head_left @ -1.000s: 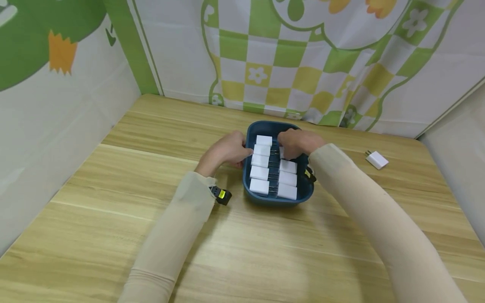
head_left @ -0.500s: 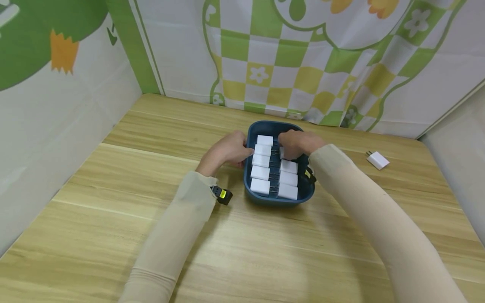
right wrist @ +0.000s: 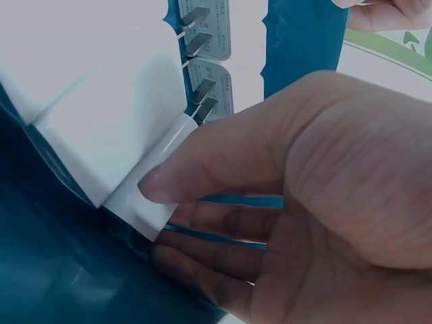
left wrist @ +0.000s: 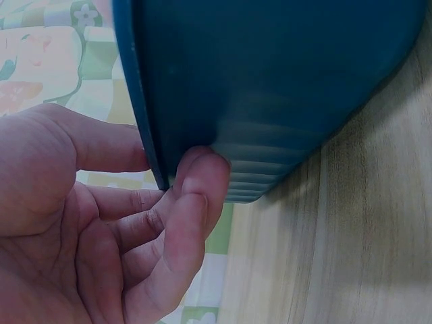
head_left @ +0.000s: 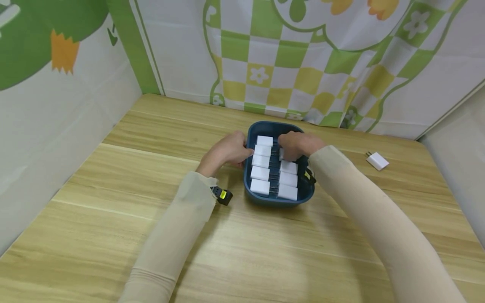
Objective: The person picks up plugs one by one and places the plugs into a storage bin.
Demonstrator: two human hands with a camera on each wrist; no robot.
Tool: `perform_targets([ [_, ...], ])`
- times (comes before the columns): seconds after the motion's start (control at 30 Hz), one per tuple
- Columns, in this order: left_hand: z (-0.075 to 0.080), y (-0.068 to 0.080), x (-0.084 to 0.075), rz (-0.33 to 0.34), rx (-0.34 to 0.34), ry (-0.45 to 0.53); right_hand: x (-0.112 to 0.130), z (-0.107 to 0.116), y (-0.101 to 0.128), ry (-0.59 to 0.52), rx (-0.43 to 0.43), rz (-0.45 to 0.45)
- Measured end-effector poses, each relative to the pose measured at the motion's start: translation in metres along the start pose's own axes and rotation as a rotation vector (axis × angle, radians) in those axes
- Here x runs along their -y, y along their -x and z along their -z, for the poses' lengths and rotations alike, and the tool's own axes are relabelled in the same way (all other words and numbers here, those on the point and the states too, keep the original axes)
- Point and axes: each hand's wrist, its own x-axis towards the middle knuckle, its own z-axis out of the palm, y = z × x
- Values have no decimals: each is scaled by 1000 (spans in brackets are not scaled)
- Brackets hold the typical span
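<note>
A dark blue tray (head_left: 278, 202) sits mid-table with two rows of white plug chargers (head_left: 260, 168) in it. My left hand (head_left: 229, 149) grips the tray's left rim; the left wrist view shows the thumb over the rim and a fingertip (left wrist: 199, 182) against the tray's outer wall (left wrist: 270, 81). My right hand (head_left: 297, 143) is over the far end of the right row. In the right wrist view its thumb (right wrist: 223, 155) and fingers pinch one white charger (right wrist: 145, 196) beside its neighbours, prongs pointing to the tray's middle.
One more white charger (head_left: 377, 160) lies loose on the wooden table to the right of the tray. Patterned cloth walls close in the left, back and right sides. A small black and yellow wrist device (head_left: 222, 195) hangs by the left sleeve.
</note>
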Motion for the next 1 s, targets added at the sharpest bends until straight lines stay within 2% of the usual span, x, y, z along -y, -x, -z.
perform_targets([
  [0.8, -2, 0, -1, 3, -15, 25, -1, -1, 1, 26, 5, 34],
  [1.0, -2, 1, 0, 0, -14, 28, -2, -1, 3, 3, -6, 39],
])
